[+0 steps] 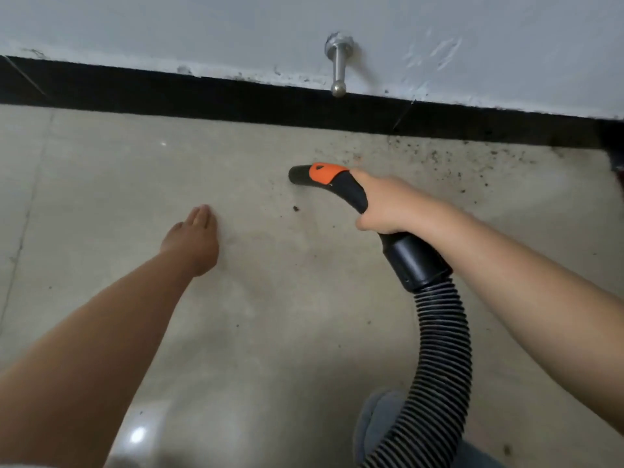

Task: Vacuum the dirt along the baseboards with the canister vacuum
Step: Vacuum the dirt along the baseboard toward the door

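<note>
My right hand (393, 206) grips the curved black handle of the vacuum hose, whose open nozzle (299, 175) with an orange band points left just above the floor. The ribbed black hose (439, 349) runs down from the handle toward the bottom edge. Dark dirt specks (439, 160) lie scattered on the beige tiles along the black baseboard (202, 99), mostly to the right of the nozzle. One larger crumb (296, 208) lies below the nozzle. My left hand (192, 243) hovers flat over the floor, fingers together, holding nothing. The canister is out of view.
A metal door stopper (337, 67) sticks out of the white wall above the baseboard. A grey slipper (378, 430) shows at the bottom beside the hose. The tile floor (135, 170) stretches left of the nozzle.
</note>
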